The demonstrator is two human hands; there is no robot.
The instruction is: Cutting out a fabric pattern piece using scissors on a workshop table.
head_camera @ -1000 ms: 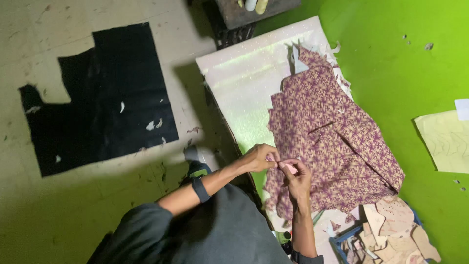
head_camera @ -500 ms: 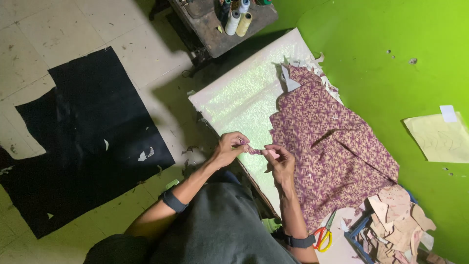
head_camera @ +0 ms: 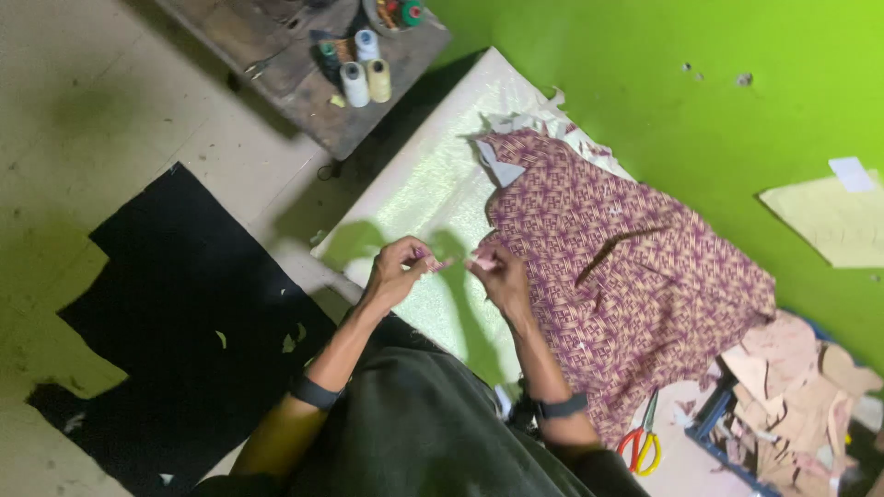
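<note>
My left hand (head_camera: 398, 269) and my right hand (head_camera: 498, 274) are raised close together above a white table (head_camera: 433, 179). Their fingertips pinch a small pinkish strip of fabric (head_camera: 455, 262) stretched between them. A purple patterned cloth (head_camera: 617, 276) lies spread over the table, just to the right of my right hand. Each wrist carries a dark band.
A dark wooden bench (head_camera: 313, 64) with thread spools (head_camera: 366, 78) stands at the far end. Black fabric (head_camera: 175, 313) lies on the floor to the left. Red and yellow scissors (head_camera: 643, 440) rest near the table's near end, beside a heap of beige cloth scraps (head_camera: 792, 387). A green wall (head_camera: 737, 83) runs along the right.
The view has swung down and right, so the table and cloth shifted in frame. My hands have moved slightly apart, drawing the small strip out between them.
</note>
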